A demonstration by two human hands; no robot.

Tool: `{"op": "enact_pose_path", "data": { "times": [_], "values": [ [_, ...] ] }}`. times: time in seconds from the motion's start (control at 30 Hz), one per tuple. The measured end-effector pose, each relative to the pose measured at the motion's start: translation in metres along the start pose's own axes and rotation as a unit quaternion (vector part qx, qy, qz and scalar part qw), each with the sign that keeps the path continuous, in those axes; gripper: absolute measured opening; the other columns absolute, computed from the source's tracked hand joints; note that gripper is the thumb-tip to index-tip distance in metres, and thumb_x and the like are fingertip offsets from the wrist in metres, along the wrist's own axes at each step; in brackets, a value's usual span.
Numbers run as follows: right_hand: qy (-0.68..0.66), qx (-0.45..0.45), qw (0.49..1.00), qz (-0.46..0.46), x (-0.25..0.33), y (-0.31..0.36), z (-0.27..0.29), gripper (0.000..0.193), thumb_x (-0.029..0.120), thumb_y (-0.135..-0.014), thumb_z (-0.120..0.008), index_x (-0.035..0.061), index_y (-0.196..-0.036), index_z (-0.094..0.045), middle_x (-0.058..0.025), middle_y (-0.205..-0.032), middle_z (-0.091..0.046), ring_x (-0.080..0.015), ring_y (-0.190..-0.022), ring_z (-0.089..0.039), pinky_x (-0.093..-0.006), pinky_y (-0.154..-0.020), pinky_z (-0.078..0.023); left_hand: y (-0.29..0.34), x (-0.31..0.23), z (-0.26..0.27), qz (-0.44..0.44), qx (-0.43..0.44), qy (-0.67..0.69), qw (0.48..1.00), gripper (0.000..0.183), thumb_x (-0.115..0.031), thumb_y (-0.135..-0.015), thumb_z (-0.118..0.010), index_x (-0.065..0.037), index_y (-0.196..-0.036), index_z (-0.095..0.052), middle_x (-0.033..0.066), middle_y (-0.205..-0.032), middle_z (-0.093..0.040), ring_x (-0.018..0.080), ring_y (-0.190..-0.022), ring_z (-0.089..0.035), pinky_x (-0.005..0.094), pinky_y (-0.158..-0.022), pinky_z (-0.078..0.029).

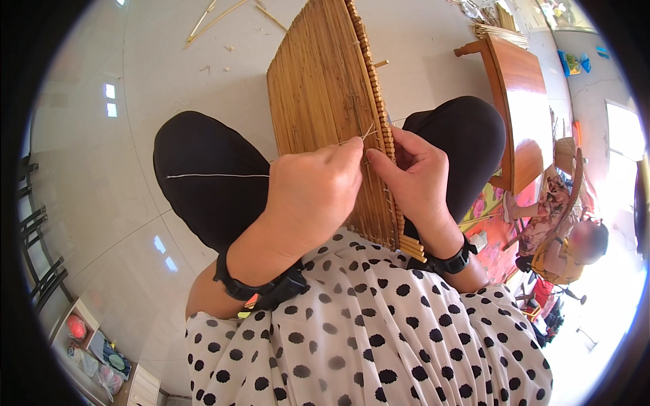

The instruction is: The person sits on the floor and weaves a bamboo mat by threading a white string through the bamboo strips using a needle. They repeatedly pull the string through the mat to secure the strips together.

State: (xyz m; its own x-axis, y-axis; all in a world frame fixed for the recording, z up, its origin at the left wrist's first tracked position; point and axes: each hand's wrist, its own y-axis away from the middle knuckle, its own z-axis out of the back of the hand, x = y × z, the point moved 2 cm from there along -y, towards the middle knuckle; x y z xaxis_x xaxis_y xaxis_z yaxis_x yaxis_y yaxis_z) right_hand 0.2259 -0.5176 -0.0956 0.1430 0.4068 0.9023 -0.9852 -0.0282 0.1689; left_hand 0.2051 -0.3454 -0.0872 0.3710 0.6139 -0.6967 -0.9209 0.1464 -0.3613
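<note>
Pale tiled floor (135, 149): brown bamboo-like slat panel (315, 81) between black-clad knees (203, 145).
Left hand (315, 193) pinches thin white thread (217, 176); right hand (423, 172) clasps panel's right edge. Probably light, stiff; best held by that edge.

Panel (318, 88) between knees (196, 145); table (521, 95) rightward

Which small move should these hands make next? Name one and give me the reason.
Probably draw the pale strands snug with the left hand while the right hand steadies the stick panel. The left hand pinches those strands at the panel's threaded edge, where they cross just beyond the pinch, and the right hand grips that edge, thumb on the near face.
</note>
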Motion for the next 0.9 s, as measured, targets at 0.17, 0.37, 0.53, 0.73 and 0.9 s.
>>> {"op": "enact_pose_path", "data": {
  "times": [0.17,0.37,0.53,0.73,0.9],
  "values": [
    [0.044,-0.013,0.999,0.02,0.004,0.001,-0.001,0.027,0.005,-0.083,-0.079,-0.0023,-0.108,-0.074,-0.0024,-0.075,-0.065,-0.0045,-0.065,-0.052,-0.0233,-0.059,-0.047,0.0,-0.015,-0.004,-0.02,0.049,-0.071,0.996,0.024,-0.005,-0.082,-0.073,0.002,-0.104,-0.067,0.0088,-0.07,-0.067,0.0266,-0.057,-0.067,0.0355,-0.05,-0.052],
    [0.035,-0.01,0.998,0.053,0.005,0.001,-0.004,0.023,0.007,-0.083,-0.079,-0.0017,-0.103,-0.074,-0.0074,-0.072,-0.064,-0.0083,-0.062,-0.051,-0.0262,-0.058,-0.046,-0.007,-0.032,0.0,0.012,0.13,-0.099,0.987,0.015,-0.005,-0.083,-0.072,0.0,-0.094,-0.063,0.0096,-0.066,-0.064,0.0291,-0.055,-0.065,0.037,-0.049,-0.052],
    [0.041,-0.014,0.998,0.044,0.006,0.0,-0.001,0.023,0.007,-0.083,-0.078,-0.0022,-0.103,-0.074,-0.0071,-0.071,-0.063,-0.0077,-0.062,-0.051,-0.0262,-0.058,-0.047,-0.008,-0.031,0.005,0.009,0.161,-0.079,0.984,0.012,-0.004,-0.083,-0.071,-0.001,-0.091,-0.062,0.0103,-0.067,-0.064,0.031,-0.056,-0.065,0.038,-0.05,-0.052],
    [0.005,-0.002,1.0,0.0,0.003,0.001,0.001,0.028,0.006,-0.083,-0.077,-0.0028,-0.11,-0.073,-0.0039,-0.074,-0.067,-0.0036,-0.066,-0.055,-0.023,-0.062,-0.049,-0.005,-0.017,0.015,0.025,0.089,-0.057,0.994,0.016,-0.002,-0.084,-0.072,-0.002,-0.1,-0.07,0.0139,-0.073,-0.068,0.0322,-0.06,-0.067,0.0372,-0.052,-0.052],
    [0.008,-0.001,1.0,-0.003,0.004,0.0,0.003,0.031,0.006,-0.084,-0.077,-0.0034,-0.114,-0.073,-0.0034,-0.077,-0.069,-0.0031,-0.067,-0.056,-0.0224,-0.063,-0.05,-0.007,-0.007,0.017,0.05,0.021,0.004,0.999,0.018,0.001,-0.084,-0.073,-0.001,-0.103,-0.072,0.0179,-0.076,-0.068,0.033,-0.061,-0.067,0.0363,-0.053,-0.051]
  ]
}}
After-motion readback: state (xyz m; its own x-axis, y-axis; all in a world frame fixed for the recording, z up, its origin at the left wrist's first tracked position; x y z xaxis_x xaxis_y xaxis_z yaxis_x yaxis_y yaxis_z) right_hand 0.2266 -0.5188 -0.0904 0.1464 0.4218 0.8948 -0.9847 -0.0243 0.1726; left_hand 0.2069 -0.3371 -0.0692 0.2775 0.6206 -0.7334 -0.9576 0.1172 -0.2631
